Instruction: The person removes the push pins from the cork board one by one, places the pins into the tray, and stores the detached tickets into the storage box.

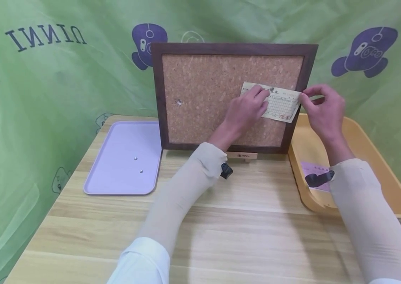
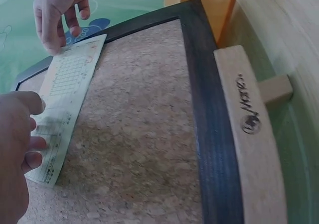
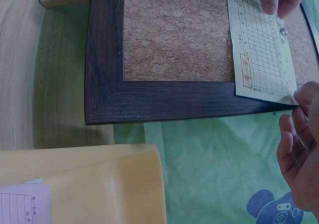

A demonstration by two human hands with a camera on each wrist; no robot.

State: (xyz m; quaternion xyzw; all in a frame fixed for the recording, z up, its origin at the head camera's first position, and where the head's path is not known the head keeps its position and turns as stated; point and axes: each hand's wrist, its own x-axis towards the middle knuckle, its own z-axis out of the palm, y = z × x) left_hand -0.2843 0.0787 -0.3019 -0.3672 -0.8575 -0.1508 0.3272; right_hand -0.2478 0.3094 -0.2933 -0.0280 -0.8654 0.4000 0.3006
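A pale printed paper slip [image 1: 281, 104] lies against the upper right of a framed corkboard [image 1: 200, 114], its right end overlapping the dark frame. My left hand [image 1: 246, 108] rests its bent fingers on the slip's left half. Beside those fingertips, a small silvery pin [image 3: 284, 31] sits at the slip's upper edge. Thumb and finger of my right hand [image 1: 324, 106] pinch the slip's top right corner, just at the frame's outer edge. The left wrist view shows the slip [image 2: 70, 89] running from one hand to the other.
A lilac tray [image 1: 122, 138] with two small silvery pins stands on the left. To the right, a yellow tray [image 1: 377, 157] holds a pink printed slip [image 1: 310, 167]. Another small silvery thing [image 1: 179, 103] is on the cork's left side. A wooden stand [image 2: 249, 119] supports the board.
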